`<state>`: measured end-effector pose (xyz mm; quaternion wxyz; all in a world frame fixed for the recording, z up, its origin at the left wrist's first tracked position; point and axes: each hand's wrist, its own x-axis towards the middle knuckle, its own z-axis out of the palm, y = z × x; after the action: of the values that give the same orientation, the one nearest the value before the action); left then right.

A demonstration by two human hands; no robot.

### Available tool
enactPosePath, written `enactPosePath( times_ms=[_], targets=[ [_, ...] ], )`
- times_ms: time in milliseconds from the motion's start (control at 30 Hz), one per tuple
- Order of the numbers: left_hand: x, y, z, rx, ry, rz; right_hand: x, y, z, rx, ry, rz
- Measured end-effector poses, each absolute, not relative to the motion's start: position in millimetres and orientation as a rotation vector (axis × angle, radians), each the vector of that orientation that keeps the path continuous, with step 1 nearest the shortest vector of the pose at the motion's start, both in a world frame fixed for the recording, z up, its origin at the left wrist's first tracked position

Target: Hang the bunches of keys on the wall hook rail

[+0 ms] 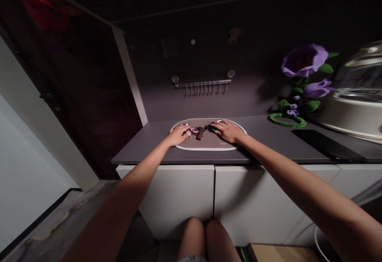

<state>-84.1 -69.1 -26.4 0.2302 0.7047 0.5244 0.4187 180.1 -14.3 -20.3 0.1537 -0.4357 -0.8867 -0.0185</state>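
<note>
Room: we see a dim space with a dark wall [256, 23] on the far side and a dark door [74, 79] at the left.
Wall: a clear hook rail [205, 83] is fixed above the far edge of a grey counter [143, 144].
Counter top: an oval mat [193, 145] with a pale rim lies flat, above white cupboard doors [179, 194].
Right end: purple flowers [291, 65] stand over a green ring [294, 125]; a flat black slab [326, 144] lies nearer to us, and a cream appliance [352, 114] stands farther right.
Cluster: on the middle of the mat we find a brown tag [201, 133], a pink strap [193, 130] and metal rings [207, 124]. We cannot tell whether all are joined.
Left hand [178, 135]: palm down at the left of the cluster, fingers spread low beside the pink strap; we cannot tell whether they grip.
Right hand [229, 131]: palm down at the right, fingers over a dark blue piece [212, 126]; grip cannot be confirmed.
Tag position: between the two sets of fingertips, apart from both.
Tag axis: slants from near left to far right.
Nearer hand: we judge the gaps about equal.
</note>
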Motion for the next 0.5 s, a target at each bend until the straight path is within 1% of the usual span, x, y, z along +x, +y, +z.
enactPosePath(
  times_ms=[67,167,267,333,400,500],
  targets=[
    [-82.9,-70.8,-30.0,1.967,1.477,1.115,188.8,-8.1,-23.5,-1.371,-2.502,-0.088],
    [-81.1,-72.3,-29.7,1.966,1.489,1.139,195.3,-5.3,-25.4,-1.426,-2.489,-0.141],
    [-76.8,-73.0,-21.7,1.972,1.49,1.199,190.1,-11.8,-18.6,-1.394,-2.498,-0.106],
    [-71.9,-73.5,-11.3,1.967,1.454,1.236,181.0,-20.3,-6.3,-1.308,-2.507,-0.013],
    [-65.9,-74.9,3.0,1.922,1.363,1.229,169.3,-31.6,11.5,-1.172,-2.51,0.202],
    [-58.6,-79.7,27.8,1.773,1.13,1.162,151.2,-50.6,40.6,-1.011,-2.389,0.863]
  ],
)
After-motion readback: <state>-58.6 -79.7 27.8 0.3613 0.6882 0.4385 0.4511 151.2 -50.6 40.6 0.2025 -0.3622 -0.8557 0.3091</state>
